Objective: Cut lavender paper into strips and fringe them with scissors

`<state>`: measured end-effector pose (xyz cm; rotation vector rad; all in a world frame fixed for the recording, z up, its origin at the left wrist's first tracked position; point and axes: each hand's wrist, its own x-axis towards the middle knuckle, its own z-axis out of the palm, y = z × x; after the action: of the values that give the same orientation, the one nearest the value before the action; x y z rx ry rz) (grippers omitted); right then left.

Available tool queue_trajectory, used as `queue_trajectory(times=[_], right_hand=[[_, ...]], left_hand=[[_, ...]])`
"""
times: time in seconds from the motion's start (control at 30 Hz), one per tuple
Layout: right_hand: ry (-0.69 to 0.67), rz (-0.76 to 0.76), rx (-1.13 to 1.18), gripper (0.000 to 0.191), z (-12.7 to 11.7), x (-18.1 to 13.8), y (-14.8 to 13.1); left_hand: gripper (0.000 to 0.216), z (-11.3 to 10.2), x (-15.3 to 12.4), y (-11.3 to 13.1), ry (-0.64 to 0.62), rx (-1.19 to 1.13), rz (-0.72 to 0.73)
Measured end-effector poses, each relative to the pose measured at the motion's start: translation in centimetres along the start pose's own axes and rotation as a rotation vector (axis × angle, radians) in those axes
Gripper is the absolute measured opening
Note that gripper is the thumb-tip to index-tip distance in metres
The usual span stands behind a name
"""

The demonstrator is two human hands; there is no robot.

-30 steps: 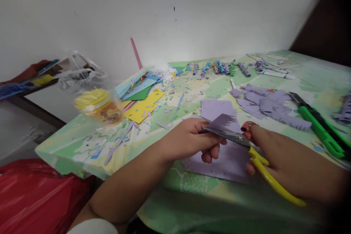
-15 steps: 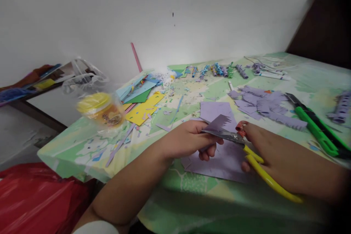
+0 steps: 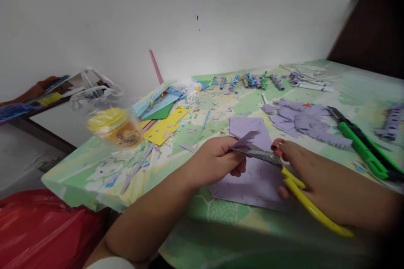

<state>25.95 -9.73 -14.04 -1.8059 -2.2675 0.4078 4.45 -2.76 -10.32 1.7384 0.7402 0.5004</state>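
My left hand [image 3: 217, 159] pinches a small lilac paper strip [image 3: 246, 138] with a fringed edge, held just above the table. My right hand [image 3: 311, 176] grips yellow-handled scissors [image 3: 293, 185]; their blades [image 3: 257, 153] lie against the strip's lower edge. Under both hands lies a larger lilac paper sheet [image 3: 252, 176] on the green patterned table cover [image 3: 221, 227].
A pile of fringed lilac strips [image 3: 303, 122] lies at the right, with green-handled scissors [image 3: 362, 145] beyond. Yellow, green and blue card sheets [image 3: 164, 117], paper scraps and rolled paper curls [image 3: 252, 80] lie further back. A yellow-lidded jar in a clear bag [image 3: 113, 126] stands left; a red bag [image 3: 38, 227] lies below.
The fringed strip and scissor blades have shifted slightly left and lower in my hands; the strip now shows less beyond my left fingers. The view drifted a little.
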Motion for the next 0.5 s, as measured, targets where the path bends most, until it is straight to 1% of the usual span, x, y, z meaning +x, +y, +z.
queue_trajectory(times=[0.1,0.17,0.23,0.33,0.5], right_hand=[[-0.022,0.008,0.047,0.056,-0.03,-0.06,-0.36],[-0.027,0.022,0.069,0.056,-0.08,-0.09,-0.51],[-0.042,0.044,0.075,0.053,-0.18,-0.06,-0.64],[-0.093,0.064,0.069,0.045,-0.3,0.05,-0.78],[-0.098,0.075,0.034,0.046,-0.06,0.1,-0.83]], left_hand=[[0.026,0.05,-0.1,0.22,0.011,0.023,0.007],[0.027,0.05,-0.06,0.37,0.008,0.027,-0.005],[0.026,0.06,0.04,0.42,0.014,0.01,-0.031],[0.02,0.13,0.17,0.22,0.017,-0.058,-0.066],[0.013,0.2,0.07,-0.28,-0.048,-0.204,-0.078]])
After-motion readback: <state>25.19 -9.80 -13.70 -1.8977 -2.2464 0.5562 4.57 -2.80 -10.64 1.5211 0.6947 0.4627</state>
